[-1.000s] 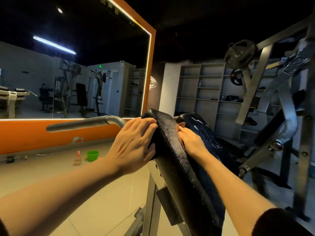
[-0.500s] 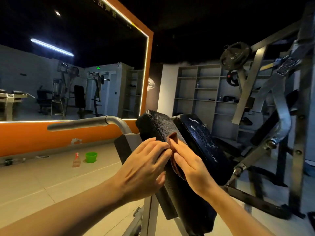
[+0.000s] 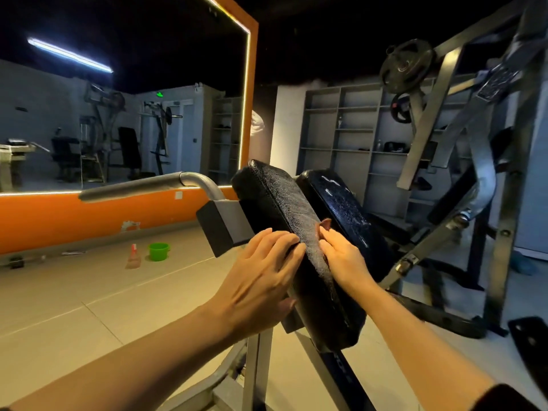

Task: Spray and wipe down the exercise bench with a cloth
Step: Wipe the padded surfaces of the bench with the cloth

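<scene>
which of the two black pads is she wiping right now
The nearer, left pad, gripped between the left hand and right hand; the far pad goes untouched.

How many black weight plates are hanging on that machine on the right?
2. The larger plate sits at the top of the machine's frame, and the smaller plate hangs just below it in front of the shelves. Others may be hidden behind the frame.

An orange-framed mirror [image 3: 124, 114] filled ten o'clock; grey shelving [image 3: 350, 134] stood at one o'clock above a beige tiled floor [image 3: 74, 292].
</scene>
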A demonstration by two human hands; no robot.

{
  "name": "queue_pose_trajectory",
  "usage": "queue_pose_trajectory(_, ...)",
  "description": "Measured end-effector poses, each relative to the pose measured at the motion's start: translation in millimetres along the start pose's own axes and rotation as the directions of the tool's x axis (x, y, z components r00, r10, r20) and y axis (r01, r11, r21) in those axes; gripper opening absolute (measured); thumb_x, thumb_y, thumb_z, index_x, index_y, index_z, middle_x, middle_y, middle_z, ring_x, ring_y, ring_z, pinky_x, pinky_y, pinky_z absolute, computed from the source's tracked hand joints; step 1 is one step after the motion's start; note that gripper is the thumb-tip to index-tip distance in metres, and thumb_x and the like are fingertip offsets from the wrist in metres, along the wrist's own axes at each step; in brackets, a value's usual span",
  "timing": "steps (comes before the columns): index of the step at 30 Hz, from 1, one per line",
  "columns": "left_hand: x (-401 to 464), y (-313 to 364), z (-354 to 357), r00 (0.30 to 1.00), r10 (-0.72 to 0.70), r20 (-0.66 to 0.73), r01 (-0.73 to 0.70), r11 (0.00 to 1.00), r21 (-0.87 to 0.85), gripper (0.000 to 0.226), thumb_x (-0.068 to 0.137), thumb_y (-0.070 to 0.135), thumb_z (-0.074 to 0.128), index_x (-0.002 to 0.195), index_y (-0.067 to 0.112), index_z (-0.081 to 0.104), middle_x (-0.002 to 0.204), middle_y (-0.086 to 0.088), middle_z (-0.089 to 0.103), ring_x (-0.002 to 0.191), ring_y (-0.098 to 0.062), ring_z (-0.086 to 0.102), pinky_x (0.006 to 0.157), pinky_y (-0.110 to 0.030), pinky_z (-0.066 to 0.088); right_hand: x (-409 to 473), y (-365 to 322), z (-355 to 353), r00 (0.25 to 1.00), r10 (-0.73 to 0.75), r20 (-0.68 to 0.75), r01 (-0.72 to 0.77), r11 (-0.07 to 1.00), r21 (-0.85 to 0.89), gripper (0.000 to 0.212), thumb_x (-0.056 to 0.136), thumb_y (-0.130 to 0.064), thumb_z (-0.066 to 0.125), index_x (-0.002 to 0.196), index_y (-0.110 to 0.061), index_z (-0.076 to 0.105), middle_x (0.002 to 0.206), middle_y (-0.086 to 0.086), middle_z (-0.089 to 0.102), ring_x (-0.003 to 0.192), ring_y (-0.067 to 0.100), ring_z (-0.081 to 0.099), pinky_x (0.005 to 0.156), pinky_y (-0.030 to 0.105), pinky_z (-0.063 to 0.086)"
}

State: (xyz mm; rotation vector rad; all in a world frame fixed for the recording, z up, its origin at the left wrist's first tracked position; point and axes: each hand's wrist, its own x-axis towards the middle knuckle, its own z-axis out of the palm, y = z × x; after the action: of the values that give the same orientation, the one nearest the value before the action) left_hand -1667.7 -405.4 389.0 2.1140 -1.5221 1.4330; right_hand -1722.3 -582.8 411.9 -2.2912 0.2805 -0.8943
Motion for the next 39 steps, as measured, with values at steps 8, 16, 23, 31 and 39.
queue_pose_trajectory(8,-5,17,6,1.000,0.018,-0.022,-0.019,0.999,-0.034,0.083,0.057,0.044,0.087,0.125,0.006,0.059,0.124,-0.015,0.060,0.117,-0.032,0.056,0.105,-0.043,0.034,-34,32,-13,0.997,0.064,0.035,-0.065,0.998,0.026,0.039,0.104,-0.012,0.038,0.143,-0.011,0.045,0.145,0.007,0.047,0.126,0.012,0.046,0.100,0.017,0.029)
queue_pose_trajectory(16,-13,32,19,0.997,0.063,-0.041,-0.065,0.997,-0.050,0.087,0.060,0.050,0.085,0.128,0.011,0.050,0.128,-0.015,0.057,0.121,-0.031,0.052,0.108,-0.046,0.031,-59,42,-16,0.998,0.002,0.057,-0.009,0.991,0.133,0.040,0.105,-0.012,0.036,0.144,-0.015,0.042,0.147,0.000,0.044,0.130,0.008,0.044,0.103,0.015,0.033)
queue_pose_trajectory(23,-20,44,27,0.990,0.097,-0.099,-0.105,0.991,-0.083,0.080,0.060,0.047,0.084,0.124,0.010,0.055,0.124,-0.016,0.059,0.118,-0.028,0.046,0.107,-0.048,0.030,-89,34,-3,0.987,-0.149,0.060,0.137,0.975,0.173,0.045,0.102,-0.027,0.035,0.146,-0.018,0.041,0.146,-0.007,0.043,0.135,0.003,0.038,0.111,0.019,0.032)
queue_pose_trajectory(31,-23,41,32,0.990,0.112,-0.087,-0.119,0.990,-0.078,0.082,0.062,0.049,0.082,0.126,0.010,0.050,0.124,-0.016,0.060,0.119,-0.028,0.045,0.108,-0.048,0.032,-73,34,1,0.999,0.049,-0.013,-0.048,0.996,0.080,0.035,0.104,-0.018,0.038,0.136,-0.007,0.051,0.138,0.004,0.051,0.128,0.018,0.045,0.110,0.040,0.037)
queue_pose_trajectory(39,-19,29,27,0.989,0.132,-0.067,-0.137,0.987,-0.082,0.065,0.077,0.048,0.062,0.128,0.009,0.048,0.126,-0.014,0.058,0.120,-0.026,0.045,0.116,-0.041,0.017,-46,39,-11,0.984,0.177,0.011,-0.177,0.984,-0.012,0.038,0.104,-0.020,0.039,0.141,-0.014,0.048,0.140,0.011,0.051,0.125,0.024,0.048,0.107,0.042,0.037)
